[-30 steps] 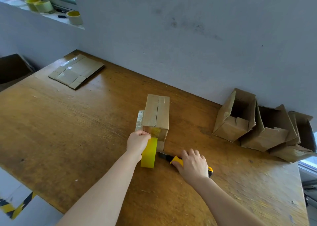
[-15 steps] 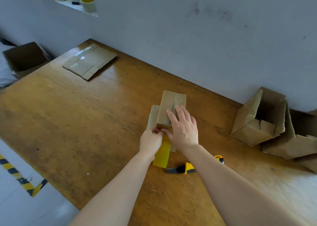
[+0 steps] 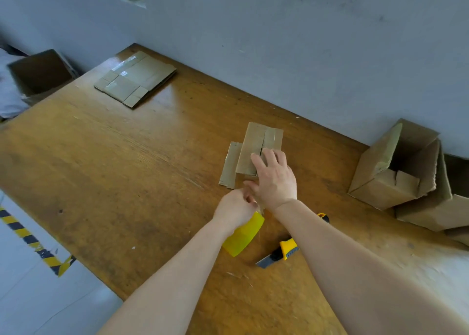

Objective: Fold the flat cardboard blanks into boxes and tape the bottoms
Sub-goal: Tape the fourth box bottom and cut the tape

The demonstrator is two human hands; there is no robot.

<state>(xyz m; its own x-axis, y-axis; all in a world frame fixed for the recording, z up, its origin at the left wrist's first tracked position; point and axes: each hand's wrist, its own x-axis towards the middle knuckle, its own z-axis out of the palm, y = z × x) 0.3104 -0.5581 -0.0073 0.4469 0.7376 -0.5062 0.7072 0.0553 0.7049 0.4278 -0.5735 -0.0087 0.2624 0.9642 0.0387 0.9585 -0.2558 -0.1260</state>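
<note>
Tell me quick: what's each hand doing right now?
Left hand: grips the tape roll.
Right hand: open, pressing flat on the box.

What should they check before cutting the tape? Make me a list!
1. Top flaps of the box folded shut: ok.
2. The right hand pressing flat on the box: ok.
3. The left hand holding the yellow tape roll: ok.
4. The knife in a hand: not ok, it lies on the table.
5. Tape stuck along the whole seam: cannot tell.
</note>
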